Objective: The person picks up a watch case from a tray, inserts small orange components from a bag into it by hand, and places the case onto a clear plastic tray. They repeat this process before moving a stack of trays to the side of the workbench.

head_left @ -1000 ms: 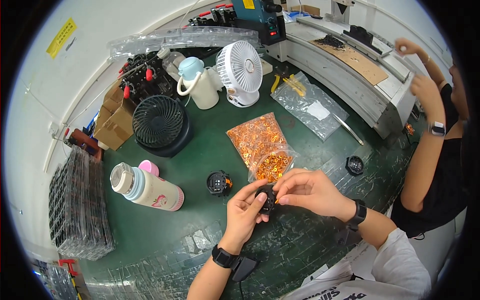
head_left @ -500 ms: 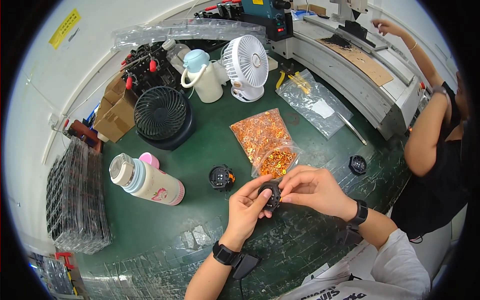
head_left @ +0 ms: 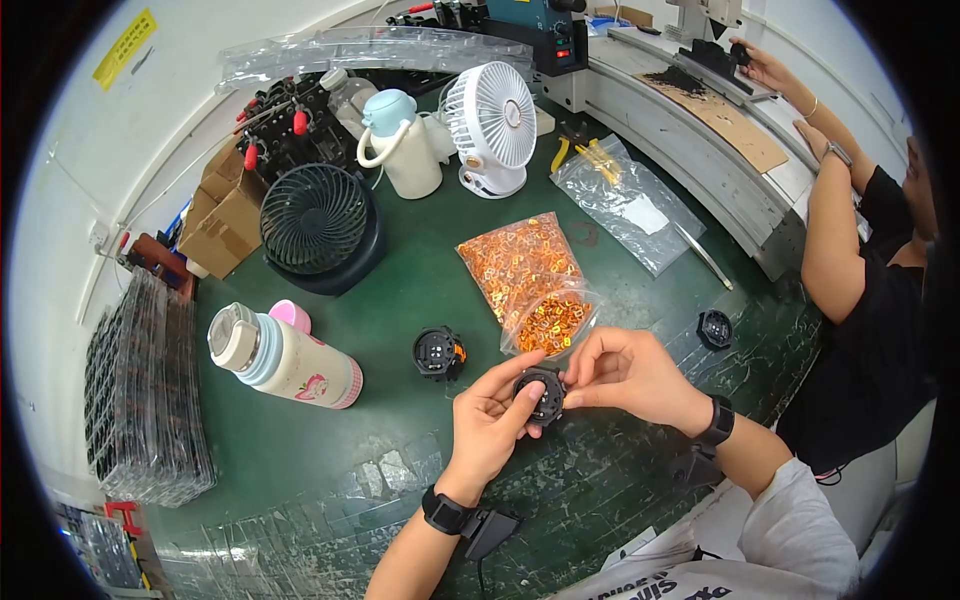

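Black case (head_left: 551, 397) — left hand (head_left: 486, 428) clamped on it, right hand (head_left: 634, 378) at its edge, grip unclear — bottle (head_left: 290, 362) well apart.

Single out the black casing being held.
The middle casing, in the left hand; the left casing, nearer the bottle, and the right casing lie on the table.

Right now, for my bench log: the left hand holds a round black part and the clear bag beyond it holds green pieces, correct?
Not green: the head view shows orange pieces in the clear bag. The left hand does hold the round black part.
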`<state>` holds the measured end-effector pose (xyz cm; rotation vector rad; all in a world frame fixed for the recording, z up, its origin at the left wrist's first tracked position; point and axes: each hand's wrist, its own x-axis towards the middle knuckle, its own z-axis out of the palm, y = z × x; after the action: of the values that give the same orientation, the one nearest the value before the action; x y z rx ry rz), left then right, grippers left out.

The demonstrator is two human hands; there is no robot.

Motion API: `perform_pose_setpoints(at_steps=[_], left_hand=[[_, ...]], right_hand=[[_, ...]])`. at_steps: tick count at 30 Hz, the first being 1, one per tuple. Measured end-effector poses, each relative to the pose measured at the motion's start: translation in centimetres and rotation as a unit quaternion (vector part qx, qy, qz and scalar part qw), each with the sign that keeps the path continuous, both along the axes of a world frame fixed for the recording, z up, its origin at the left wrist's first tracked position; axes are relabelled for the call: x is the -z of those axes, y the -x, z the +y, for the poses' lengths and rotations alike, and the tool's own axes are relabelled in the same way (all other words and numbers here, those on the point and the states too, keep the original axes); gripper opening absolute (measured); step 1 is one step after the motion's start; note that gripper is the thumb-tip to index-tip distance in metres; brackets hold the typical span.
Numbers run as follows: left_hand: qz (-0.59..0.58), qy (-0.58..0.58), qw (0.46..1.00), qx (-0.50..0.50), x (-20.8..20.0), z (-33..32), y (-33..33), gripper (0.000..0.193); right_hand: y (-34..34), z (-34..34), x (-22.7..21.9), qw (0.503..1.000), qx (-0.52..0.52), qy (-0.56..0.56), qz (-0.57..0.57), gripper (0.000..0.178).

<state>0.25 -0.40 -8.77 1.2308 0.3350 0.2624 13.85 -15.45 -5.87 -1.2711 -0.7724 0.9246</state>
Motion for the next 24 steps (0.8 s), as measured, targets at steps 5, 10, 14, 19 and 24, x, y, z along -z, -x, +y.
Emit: perform_pose_setpoints(at_steps=[5,10,14,19,24], left_hand=[[-0.012,-0.015,1.0,0.004,-0.3,-0.3,0.0,0.035],[-0.005,-0.052,0.998,-0.023,-1.1,-0.6,-0.1,0.036],[0.067,-0.112,0.991,0.007,-4.1,0.3,0.0,0.024],[-0.007,-0.287,0.933,-0.218,-3.5,6.1,1.3,0.019],[0.013,-0.364,0.9,-0.24,-1.5,8.3,0.4,0.019]], right_hand=[[-0.4,0.0,-0.5,0.998,0.001,0.063,0.016,0.022],[-0.6,-0.3,0.0,0.998,-0.002,0.06,-0.03,0.021],[-0.8,-1.1,-1.6,0.992,-0.006,0.072,-0.103,0.02],[-4.2,-3.3,-3.9,0.862,0.212,0.152,-0.435,0.025],[-7.4,-8.3,-3.4,0.711,0.235,0.398,-0.53,0.056]])
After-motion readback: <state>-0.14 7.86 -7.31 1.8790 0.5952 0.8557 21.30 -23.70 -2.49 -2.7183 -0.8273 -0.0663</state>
